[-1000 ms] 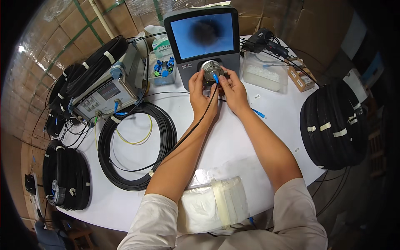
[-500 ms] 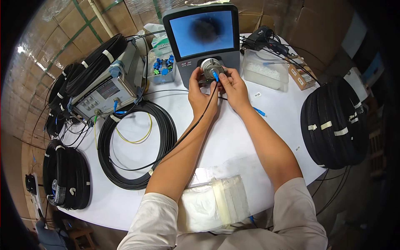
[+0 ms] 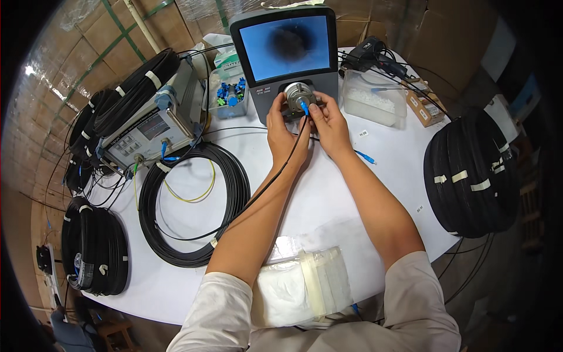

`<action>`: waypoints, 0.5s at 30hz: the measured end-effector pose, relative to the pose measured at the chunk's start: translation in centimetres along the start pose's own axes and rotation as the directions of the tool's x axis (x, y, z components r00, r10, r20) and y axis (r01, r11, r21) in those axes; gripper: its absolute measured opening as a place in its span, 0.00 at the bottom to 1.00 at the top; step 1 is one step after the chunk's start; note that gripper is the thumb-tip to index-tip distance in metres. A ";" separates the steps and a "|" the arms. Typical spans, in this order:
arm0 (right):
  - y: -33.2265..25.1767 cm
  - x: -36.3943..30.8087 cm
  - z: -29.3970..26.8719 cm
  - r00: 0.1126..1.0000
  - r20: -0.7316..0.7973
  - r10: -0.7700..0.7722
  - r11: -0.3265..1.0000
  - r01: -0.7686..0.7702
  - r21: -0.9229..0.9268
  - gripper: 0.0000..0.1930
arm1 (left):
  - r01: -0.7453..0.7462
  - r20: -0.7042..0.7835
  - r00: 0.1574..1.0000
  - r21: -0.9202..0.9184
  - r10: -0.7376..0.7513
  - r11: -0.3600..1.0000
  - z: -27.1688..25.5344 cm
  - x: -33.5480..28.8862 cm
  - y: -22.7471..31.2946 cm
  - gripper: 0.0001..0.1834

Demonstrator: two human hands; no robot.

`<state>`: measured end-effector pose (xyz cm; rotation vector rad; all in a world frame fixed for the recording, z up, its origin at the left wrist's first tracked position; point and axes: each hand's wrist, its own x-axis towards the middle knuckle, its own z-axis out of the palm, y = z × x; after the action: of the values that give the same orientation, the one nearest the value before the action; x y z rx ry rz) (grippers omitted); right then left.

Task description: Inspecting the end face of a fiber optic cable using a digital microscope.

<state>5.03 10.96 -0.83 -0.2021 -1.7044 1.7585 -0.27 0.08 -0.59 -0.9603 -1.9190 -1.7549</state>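
A grey inspection unit with a blue screen [image 3: 285, 48] stands at the far side of the white round table [image 3: 328, 199]. Below the screen sits a round metal port [image 3: 296, 94]. My left hand [image 3: 282, 130] grips the side of that port. My right hand [image 3: 328, 124] pinches a blue connector [image 3: 304, 107] at the port's front. A thin black cable [image 3: 258, 193] runs from the connector down along my left forearm to a black cable coil [image 3: 193, 202] on the table.
A grey test instrument [image 3: 149, 130] with cable bundles on top sits at the left. A clear box of blue connectors [image 3: 230, 97] and a clear tray [image 3: 375, 97] flank the unit. Black coils [image 3: 472, 173] lie right, more coils [image 3: 94, 252] lower left. Plastic bags [image 3: 299, 287] lie near me.
Both hands stay at the metal port with only small finger shifts; nothing else on the table has moved.
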 end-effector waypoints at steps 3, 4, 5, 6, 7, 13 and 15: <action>-0.3 0.0 -0.2 0.999 0.006 -0.032 0.999 0.032 0.006 0.22 | -0.035 -0.015 0.999 0.051 0.036 0.998 0.0 0.1 -0.5 0.34; -0.3 0.0 -0.2 0.999 0.035 -0.012 1.000 0.011 0.020 0.24 | -0.044 -0.003 0.999 0.060 0.045 0.997 0.0 0.1 -0.5 0.33; -0.4 0.0 -0.3 0.999 0.035 -0.011 1.000 0.011 0.020 0.24 | -0.044 -0.003 0.999 0.060 0.044 0.997 0.0 0.1 -0.4 0.33; -0.5 0.0 -0.3 0.999 0.032 -0.004 1.000 0.003 0.026 0.23 | -0.030 0.001 1.000 0.029 0.030 0.999 0.0 0.1 -0.3 0.32; -0.5 0.1 -0.3 1.000 0.029 0.004 0.999 -0.005 0.033 0.22 | -0.017 0.006 1.000 -0.002 0.017 1.000 0.0 0.0 -0.4 0.31; 0.4 0.4 -1.0 0.998 0.051 0.031 0.998 -0.033 0.051 0.20 | -0.052 0.018 0.999 0.030 0.052 0.998 -0.1 0.1 -0.7 0.34; 0.4 0.4 -0.9 0.999 0.044 0.029 0.997 -0.032 0.077 0.20 | -0.070 0.020 0.997 0.042 0.069 0.997 0.0 0.1 -0.6 0.35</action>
<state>5.12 11.96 -1.21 -0.1578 -1.6675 1.8600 -0.81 0.11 -0.97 -1.0183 -1.9033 -1.6649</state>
